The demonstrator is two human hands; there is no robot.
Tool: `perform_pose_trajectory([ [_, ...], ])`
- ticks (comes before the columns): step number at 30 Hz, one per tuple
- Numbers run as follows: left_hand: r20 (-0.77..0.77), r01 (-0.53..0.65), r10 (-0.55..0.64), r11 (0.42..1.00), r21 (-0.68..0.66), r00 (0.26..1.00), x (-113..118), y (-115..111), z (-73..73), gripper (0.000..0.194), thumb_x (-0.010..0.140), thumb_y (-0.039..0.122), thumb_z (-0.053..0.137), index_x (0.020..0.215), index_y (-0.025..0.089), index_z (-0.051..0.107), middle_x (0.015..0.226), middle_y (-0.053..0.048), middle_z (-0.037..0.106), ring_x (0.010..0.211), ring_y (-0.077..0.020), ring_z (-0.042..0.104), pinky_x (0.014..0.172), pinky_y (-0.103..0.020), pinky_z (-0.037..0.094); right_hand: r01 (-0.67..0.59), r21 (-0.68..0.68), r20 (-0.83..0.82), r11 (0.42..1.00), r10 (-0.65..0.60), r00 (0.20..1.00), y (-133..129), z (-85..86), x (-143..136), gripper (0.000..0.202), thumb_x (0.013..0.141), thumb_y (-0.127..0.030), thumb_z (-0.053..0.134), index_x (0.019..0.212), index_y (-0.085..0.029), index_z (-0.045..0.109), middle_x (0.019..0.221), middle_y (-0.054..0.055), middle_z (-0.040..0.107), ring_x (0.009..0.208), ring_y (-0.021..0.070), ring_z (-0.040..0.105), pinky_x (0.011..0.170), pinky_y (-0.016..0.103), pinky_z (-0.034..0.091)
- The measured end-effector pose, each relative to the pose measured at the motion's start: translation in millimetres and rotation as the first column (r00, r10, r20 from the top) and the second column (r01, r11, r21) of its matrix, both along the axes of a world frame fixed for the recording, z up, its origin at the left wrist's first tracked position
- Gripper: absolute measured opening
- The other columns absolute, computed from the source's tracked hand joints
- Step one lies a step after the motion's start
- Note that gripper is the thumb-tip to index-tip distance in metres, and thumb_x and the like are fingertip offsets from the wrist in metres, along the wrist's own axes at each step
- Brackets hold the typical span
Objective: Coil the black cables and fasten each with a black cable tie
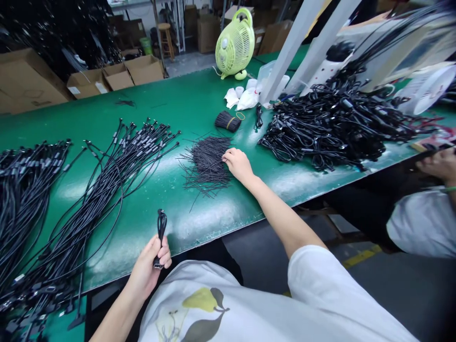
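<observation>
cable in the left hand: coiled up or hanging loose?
Coiled. The black cable is folded into a short looped bundle standing up from the left hand, which grips its lower end; no loose length trails from it.

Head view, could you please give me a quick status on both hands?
Left hand shut on folded cable. Right hand at tie pile, fingertips pinching; grip unclear. Cable heap right of it, apart.

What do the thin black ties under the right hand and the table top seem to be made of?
The thin black ties look like plastic-coated wire: matte, straight and stiff, though this is not certain. The right hand touches their pile. The table top seems a green, smooth, slightly glossy coating, since it shows pale reflections and worn patches.
</observation>
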State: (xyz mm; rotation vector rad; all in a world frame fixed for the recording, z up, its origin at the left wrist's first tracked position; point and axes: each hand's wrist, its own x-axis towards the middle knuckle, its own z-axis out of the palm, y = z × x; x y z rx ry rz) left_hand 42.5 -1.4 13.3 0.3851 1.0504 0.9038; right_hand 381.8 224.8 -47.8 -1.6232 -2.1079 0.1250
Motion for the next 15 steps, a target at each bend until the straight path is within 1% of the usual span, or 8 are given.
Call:
perform_pose_trajectory([
  [2,-0.019,-0.03,0.03,1.0,0.0,0.999,-0.2,-2.6,-2.2,0.039,0.074,0.045,0.076,0.077,0.015,0.052,0.059,0.008,0.035,0.047,-0.0034,0.03,0.044,-0.017,0.028,0.03,0.039,-0.043,0.999,-0.028,0.999,-3.4,6.5,1.1,0.029,0.096,-0.025,0.043,0.099,-0.013,0.07,0.102,0.014,0.062,0.095,0.0235,0.055,0.086,0.035,0.042],
  [5,-0.071,-0.039,0.041,0.999,0.03,0.997,3.0,-3.5,-1.1,0.041,0.072,0.047,0.077,0.077,0.015,0.052,0.059,0.008,0.035,0.046,-0.003,0.03,0.044,-0.017,0.029,0.123,0.11,-0.145,0.986,-0.107,0.984,-17.8,25.0,0.0,0.033,0.097,-0.027,0.04,0.104,-0.013,0.069,0.104,0.014,0.062,0.095,0.0221,0.058,0.086,0.033,0.044],
  [7,-0.111,-0.006,0.015,0.997,0.083,0.994,7.9,-2.6,3.9,0.041,0.074,0.049,0.075,0.079,0.015,0.053,0.059,0.008,0.036,0.046,-0.0034,0.032,0.045,-0.018,0.031,0.121,0.108,-0.172,0.987,-0.101,0.98,-37.2,36.2,-13.0,0.034,0.098,-0.028,0.038,0.103,-0.014,0.069,0.103,0.014,0.064,0.095,0.0222,0.059,0.087,0.033,0.044],
  [8,-0.126,0.019,-0.004,0.993,0.117,0.992,11.1,-1.7,7.2,0.04,0.075,0.049,0.073,0.081,0.015,0.054,0.059,0.008,0.037,0.046,-0.0037,0.033,0.045,-0.018,0.032,0.075,0.083,-0.175,0.994,-0.06,0.983,-49.9,39.8,-25.1,0.033,0.098,-0.029,0.039,0.101,-0.016,0.069,0.101,0.013,0.066,0.095,0.0221,0.061,0.088,0.032,0.044],
  [10,-0.123,0.066,-0.042,0.979,0.192,0.991,18.5,1.4,14.0,0.038,0.079,0.048,0.069,0.094,0.015,0.056,0.058,0.008,0.038,0.046,-0.0047,0.035,0.046,-0.019,0.032,-0.101,-0.01,-0.2,0.995,0.097,0.975,-79.1,42.4,-59.4,0.029,0.097,-0.032,0.044,0.099,-0.018,0.07,0.099,0.01,0.07,0.094,0.0215,0.063,0.087,0.032,0.045],
  [11,-0.108,0.082,-0.058,0.971,0.223,0.992,22.1,3.7,16.5,0.04,0.081,0.047,0.067,0.105,0.016,0.055,0.059,0.008,0.039,0.046,-0.0052,0.036,0.046,-0.019,0.033,-0.208,-0.062,-0.238,0.976,0.188,0.953,-94.4,41.8,-79.6,0.027,0.096,-0.033,0.047,0.098,-0.019,0.07,0.098,0.008,0.071,0.092,0.0208,0.064,0.086,0.031,0.045],
  [13,-0.065,0.097,-0.083,0.959,0.265,0.994,27.1,9.3,17.9,0.053,0.083,0.045,0.065,0.126,0.02,0.046,0.059,0.009,0.039,0.046,-0.0061,0.037,0.048,-0.02,0.034,-0.397,-0.146,-0.343,0.906,0.33,0.879,-122.4,39.6,-119.7,0.026,0.096,-0.033,0.047,0.097,-0.02,0.07,0.098,0.006,0.072,0.089,0.0194,0.066,0.082,0.029,0.047],
  [15,-0.037,0.107,-0.101,0.956,0.273,0.994,27.1,14.2,14.5,0.063,0.083,0.045,0.066,0.135,0.021,0.04,0.06,0.009,0.039,0.046,-0.0064,0.037,0.048,-0.02,0.034,-0.502,-0.192,-0.423,0.844,0.39,0.818,-143.4,38.6,-151.7,0.028,0.097,-0.028,0.045,0.091,-0.018,0.07,0.091,0.007,0.072,0.082,0.0184,0.066,0.076,0.028,0.047],
])
